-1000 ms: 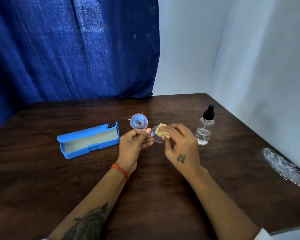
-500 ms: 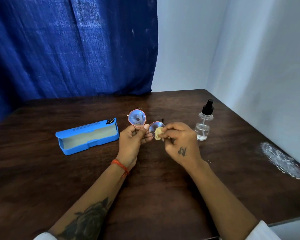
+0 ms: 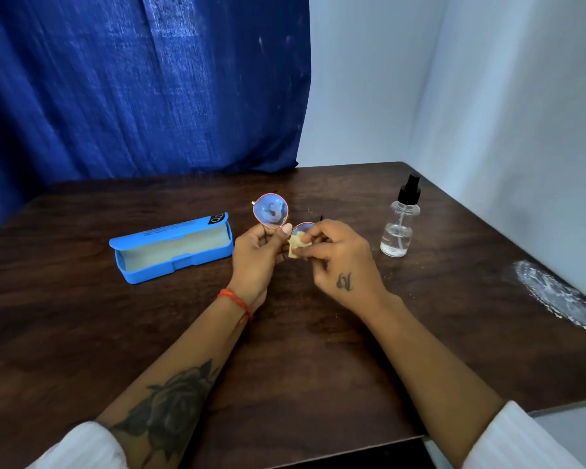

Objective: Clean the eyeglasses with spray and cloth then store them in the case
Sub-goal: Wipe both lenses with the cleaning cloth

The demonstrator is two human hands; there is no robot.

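Eyeglasses (image 3: 271, 215) pinched in left-hand fingers (image 3: 286, 229), right-hand fingers (image 3: 310, 235) pinching cloth (image 3: 296, 247) against lens.

The right hand (image 3: 339, 262) works the cloth (image 3: 296, 245) lower across the right lens of the glasses (image 3: 271, 214), now bunched by the left thumb.

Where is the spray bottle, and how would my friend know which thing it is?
Look at the dark wooden table, then go to its far right side, near the white wall. The spray bottle stands upright there, just right of the right hand rubbing the glasses with a cloth. It is the only clear thing with a black top; the case is blue.
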